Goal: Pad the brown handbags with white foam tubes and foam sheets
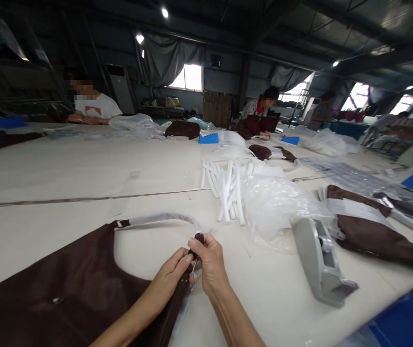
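A dark brown bag (83,284) lies flat at the lower left of the table, a small metal stud on its front. Its handle (163,217), wrapped in pale covering, arches from a metal ring at the left toward my hands. My left hand (173,272) grips the bag's edge just below the buckle. The handle's brown end is pinched between thumb and fingers of my right hand (208,255). The two hands nearly touch, with a gold metal piece between them. My fingers partly cover the buckle.
White foam strips (228,190) and clear plastic bags (279,207) lie beyond my hands. A grey tape dispenser (318,262) stands to the right, near a wrapped brown bag (373,229). People work across the table (65,168). Blue holders sit farther back.
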Demonstrator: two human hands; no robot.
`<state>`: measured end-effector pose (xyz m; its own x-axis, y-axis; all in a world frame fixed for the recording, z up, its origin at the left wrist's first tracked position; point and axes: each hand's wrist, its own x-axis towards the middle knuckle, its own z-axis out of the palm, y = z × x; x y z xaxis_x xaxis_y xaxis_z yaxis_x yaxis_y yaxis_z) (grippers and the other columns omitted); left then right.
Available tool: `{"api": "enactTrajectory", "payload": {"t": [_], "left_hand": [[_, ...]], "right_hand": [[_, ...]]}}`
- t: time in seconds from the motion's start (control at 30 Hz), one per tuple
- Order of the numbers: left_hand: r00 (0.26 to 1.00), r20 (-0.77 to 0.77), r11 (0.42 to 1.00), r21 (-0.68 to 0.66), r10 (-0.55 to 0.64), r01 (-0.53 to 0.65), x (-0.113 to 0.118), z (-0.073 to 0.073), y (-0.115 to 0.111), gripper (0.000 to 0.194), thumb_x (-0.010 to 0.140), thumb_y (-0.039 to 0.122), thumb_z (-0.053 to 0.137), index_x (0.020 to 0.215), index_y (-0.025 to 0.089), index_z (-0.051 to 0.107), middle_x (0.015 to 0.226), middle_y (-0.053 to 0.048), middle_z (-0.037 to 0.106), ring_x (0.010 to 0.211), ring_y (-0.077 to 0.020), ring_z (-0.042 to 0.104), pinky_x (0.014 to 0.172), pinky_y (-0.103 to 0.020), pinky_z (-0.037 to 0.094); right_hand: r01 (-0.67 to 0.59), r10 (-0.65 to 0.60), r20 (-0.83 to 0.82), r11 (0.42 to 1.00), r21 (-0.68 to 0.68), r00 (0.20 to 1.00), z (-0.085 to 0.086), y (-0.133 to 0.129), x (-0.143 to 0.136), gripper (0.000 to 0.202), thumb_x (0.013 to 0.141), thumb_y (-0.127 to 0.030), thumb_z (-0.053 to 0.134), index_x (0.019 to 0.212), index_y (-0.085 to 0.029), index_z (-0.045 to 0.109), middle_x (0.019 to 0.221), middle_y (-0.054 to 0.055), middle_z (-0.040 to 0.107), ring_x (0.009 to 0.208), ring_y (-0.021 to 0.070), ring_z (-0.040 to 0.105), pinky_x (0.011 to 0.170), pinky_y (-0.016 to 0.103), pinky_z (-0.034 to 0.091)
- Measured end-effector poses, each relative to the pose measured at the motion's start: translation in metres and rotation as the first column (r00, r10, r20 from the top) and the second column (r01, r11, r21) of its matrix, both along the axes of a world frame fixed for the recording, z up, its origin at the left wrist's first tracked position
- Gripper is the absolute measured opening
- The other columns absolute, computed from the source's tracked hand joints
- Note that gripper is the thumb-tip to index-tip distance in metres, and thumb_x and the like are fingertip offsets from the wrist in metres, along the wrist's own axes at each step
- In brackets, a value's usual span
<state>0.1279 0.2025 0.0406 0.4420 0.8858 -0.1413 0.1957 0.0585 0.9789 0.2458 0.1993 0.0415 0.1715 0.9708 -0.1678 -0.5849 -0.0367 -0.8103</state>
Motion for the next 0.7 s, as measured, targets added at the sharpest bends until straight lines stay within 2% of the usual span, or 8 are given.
{"api": "enactTrajectory", "payload": {"t": [0.1, 0.2, 0.27, 0.3, 0.37, 0.43, 0.53, 0.7], "left_hand": [[0.998, -0.047, 0.999, 0.012, 0.049, -0.049, 0.007, -0.014, -0.002, 0.050, 0.079, 0.071, 0.051, 0.079, 0.021, 0.054, 0.062, 0.000, 0.056, 0.062, -0.0197, 0.052, 0.065, -0.031, 0.043], [0.994, -0.107, 0.997, 0.063, 0.039, -0.032, 0.008, -0.021, -0.002, 0.049, 0.080, 0.070, 0.049, 0.076, 0.022, 0.054, 0.062, 0.000, 0.056, 0.064, -0.0206, 0.053, 0.066, -0.031, 0.042], [0.992, -0.125, 0.997, 0.073, 0.026, -0.017, 0.006, -0.024, 0.000, 0.050, 0.082, 0.070, 0.045, 0.074, 0.022, 0.054, 0.060, 0.000, 0.056, 0.064, -0.0201, 0.052, 0.066, -0.030, 0.041], [0.992, -0.123, 0.997, 0.070, 0.032, -0.023, 0.005, -0.025, 0.000, 0.051, 0.083, 0.071, 0.044, 0.073, 0.022, 0.053, 0.060, 0.000, 0.057, 0.063, -0.0196, 0.052, 0.066, -0.029, 0.040], [0.993, -0.111, 0.998, 0.044, 0.039, -0.034, 0.004, -0.026, 0.000, 0.054, 0.082, 0.075, 0.044, 0.070, 0.022, 0.052, 0.059, 0.001, 0.056, 0.059, -0.0183, 0.049, 0.062, -0.028, 0.039], [0.995, -0.090, 0.999, 0.018, 0.043, -0.042, 0.004, -0.024, -0.002, 0.056, 0.080, 0.077, 0.044, 0.068, 0.022, 0.050, 0.058, 0.001, 0.054, 0.054, -0.0170, 0.046, 0.056, -0.027, 0.036], [0.997, -0.053, 0.999, 0.004, 0.054, -0.054, 0.006, -0.018, -0.006, 0.053, 0.082, 0.074, 0.045, 0.069, 0.022, 0.050, 0.058, 0.003, 0.052, 0.052, -0.0155, 0.043, 0.053, -0.026, 0.034], [0.998, -0.006, 0.997, -0.059, 0.057, -0.057, 0.007, -0.015, -0.007, 0.057, 0.073, 0.079, 0.051, 0.073, 0.022, 0.051, 0.058, 0.003, 0.055, 0.050, -0.0146, 0.043, 0.051, -0.025, 0.032]], "right_hand": [[0.018, -0.015, 0.062, 0.999, -0.049, 0.998, -0.014, -0.010, 0.003, 0.049, 0.055, -0.054, 0.081, 0.068, -0.017, 0.052, 0.057, -0.005, 0.047, 0.050, 0.0078, 0.039, 0.047, 0.021, 0.031], [0.005, 0.002, 0.288, 1.000, -0.025, 0.958, -0.026, -0.022, 0.030, 0.043, 0.065, -0.056, 0.073, 0.074, -0.016, 0.059, 0.063, 0.000, 0.054, 0.057, 0.0122, 0.048, 0.051, 0.023, 0.037], [0.183, -0.163, 0.435, 0.983, -0.002, 0.885, -0.034, -0.034, 0.063, 0.038, 0.072, -0.054, 0.067, 0.077, -0.017, 0.061, 0.066, 0.000, 0.055, 0.061, 0.0145, 0.051, 0.053, 0.024, 0.039], [0.325, -0.288, 0.494, 0.946, 0.013, 0.820, -0.037, -0.040, 0.083, 0.036, 0.074, -0.053, 0.064, 0.079, -0.018, 0.060, 0.066, 0.000, 0.055, 0.062, 0.0150, 0.051, 0.054, 0.025, 0.040], [0.594, -0.510, 0.584, 0.803, 0.059, 0.632, -0.042, -0.050, 0.123, 0.034, 0.076, -0.053, 0.062, 0.084, -0.020, 0.057, 0.071, 0.000, 0.055, 0.065, 0.0160, 0.052, 0.058, 0.026, 0.043], [0.737, -0.618, 0.635, 0.667, 0.111, 0.464, -0.045, -0.051, 0.156, 0.037, 0.074, -0.054, 0.064, 0.090, -0.021, 0.055, 0.083, 0.002, 0.059, 0.073, 0.0181, 0.056, 0.066, 0.029, 0.047], [0.756, -0.635, 0.657, 0.638, 0.148, 0.406, -0.042, -0.038, 0.185, 0.044, 0.067, -0.057, 0.070, 0.089, -0.022, 0.053, 0.090, 0.005, 0.062, 0.080, 0.0213, 0.060, 0.069, 0.032, 0.049], [0.736, -0.644, 0.663, 0.645, 0.205, 0.380, -0.021, -0.020, 0.196, 0.041, 0.064, -0.057, 0.072, 0.070, -0.023, 0.049, 0.063, -0.001, 0.052, 0.062, 0.0183, 0.050, 0.055, 0.030, 0.041]]}}
